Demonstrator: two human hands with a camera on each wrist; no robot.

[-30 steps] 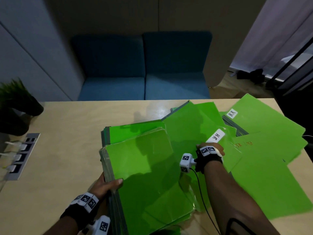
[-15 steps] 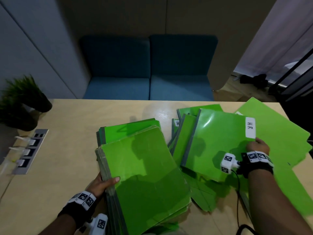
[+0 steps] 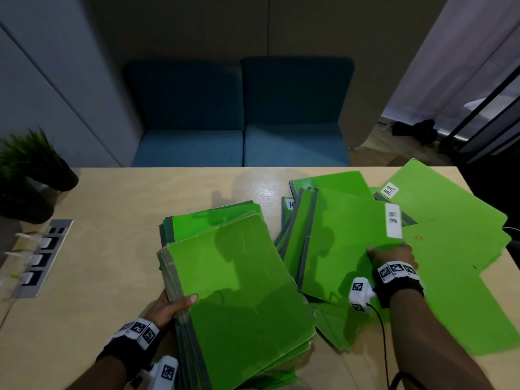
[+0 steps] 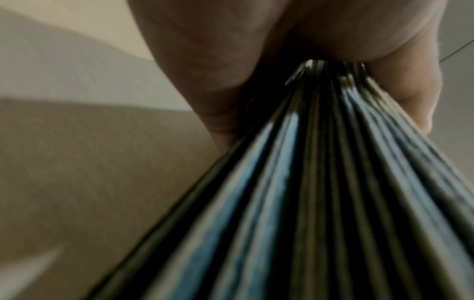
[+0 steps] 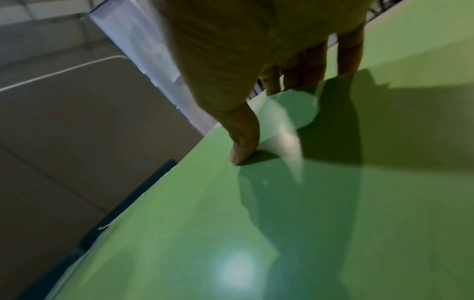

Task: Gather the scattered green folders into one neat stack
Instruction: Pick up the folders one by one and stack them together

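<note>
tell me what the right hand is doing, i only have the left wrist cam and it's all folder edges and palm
Observer: The right hand grips the near edge of a green folder with an HR label, thumb on top, fingers underneath.
Operator: is that folder on the stack yet
Observer: No. It sits to the right of the stack that the left hand grips, on top of other loose folders.
Operator: how many loose ones are left
Observer: I cannot count them; several overlap, fanned toward the table's right edge, and at least two more show HR labels.
</note>
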